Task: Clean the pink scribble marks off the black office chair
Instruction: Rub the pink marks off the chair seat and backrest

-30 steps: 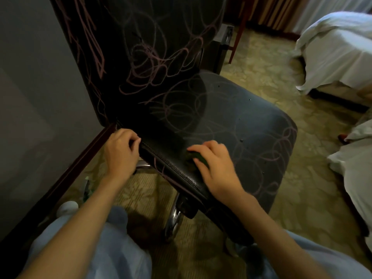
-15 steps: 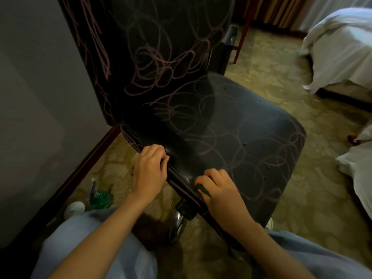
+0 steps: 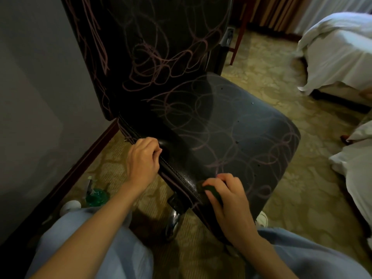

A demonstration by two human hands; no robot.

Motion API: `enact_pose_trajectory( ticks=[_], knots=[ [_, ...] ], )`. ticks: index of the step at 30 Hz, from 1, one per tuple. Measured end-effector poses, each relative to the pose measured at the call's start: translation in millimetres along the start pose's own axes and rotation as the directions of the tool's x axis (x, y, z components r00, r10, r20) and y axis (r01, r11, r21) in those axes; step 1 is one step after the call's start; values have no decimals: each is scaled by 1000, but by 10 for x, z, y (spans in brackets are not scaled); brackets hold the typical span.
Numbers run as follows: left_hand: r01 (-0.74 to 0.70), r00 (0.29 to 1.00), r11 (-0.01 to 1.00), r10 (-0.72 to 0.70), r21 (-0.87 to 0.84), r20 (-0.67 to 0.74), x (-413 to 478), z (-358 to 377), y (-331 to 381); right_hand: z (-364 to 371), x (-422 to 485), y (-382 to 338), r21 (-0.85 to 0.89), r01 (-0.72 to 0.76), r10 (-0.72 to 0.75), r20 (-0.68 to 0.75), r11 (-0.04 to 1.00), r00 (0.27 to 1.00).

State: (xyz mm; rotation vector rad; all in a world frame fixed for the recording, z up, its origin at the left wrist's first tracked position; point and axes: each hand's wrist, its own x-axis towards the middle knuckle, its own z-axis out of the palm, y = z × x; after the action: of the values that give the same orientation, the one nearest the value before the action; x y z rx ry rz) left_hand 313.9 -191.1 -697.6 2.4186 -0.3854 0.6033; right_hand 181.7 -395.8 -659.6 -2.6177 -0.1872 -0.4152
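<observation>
gripping the seat edge (image 3: 177, 172), left hand (image 3: 143, 162); right hand (image 3: 228, 204) presses sponge (image 3: 215, 193) beside.

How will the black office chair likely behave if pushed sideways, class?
Probably swivels or shifts: the chair sits on a chrome base, and the left hand grips its seat edge, seemingly bracing. Its glossy cover likely feels slippery.

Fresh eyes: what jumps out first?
Pink scribble marks loop across the black office chair, backrest and seat. At the seat's near edge the right hand holds a dark green pad to the leather; the left hand grips the rim beside it. A green bottle sits on the carpet.
</observation>
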Motion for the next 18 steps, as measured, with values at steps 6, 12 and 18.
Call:
enact_pose_trajectory(
  ticks=[6,12,18],
  knots=[
    [36,999,997,-39,-69,-38,-73,-96,106,368,100,-276,-82,163,-163,2,983,987],
    [-37,998,997,41,-66,49,-235,-25,324,403,131,-97,-200,222,-210,82,954,974],
    [-47,998,999,48,-20,34,-256,0,357,78,389,614,-158,-33,28,-36,987,999]
  ],
)
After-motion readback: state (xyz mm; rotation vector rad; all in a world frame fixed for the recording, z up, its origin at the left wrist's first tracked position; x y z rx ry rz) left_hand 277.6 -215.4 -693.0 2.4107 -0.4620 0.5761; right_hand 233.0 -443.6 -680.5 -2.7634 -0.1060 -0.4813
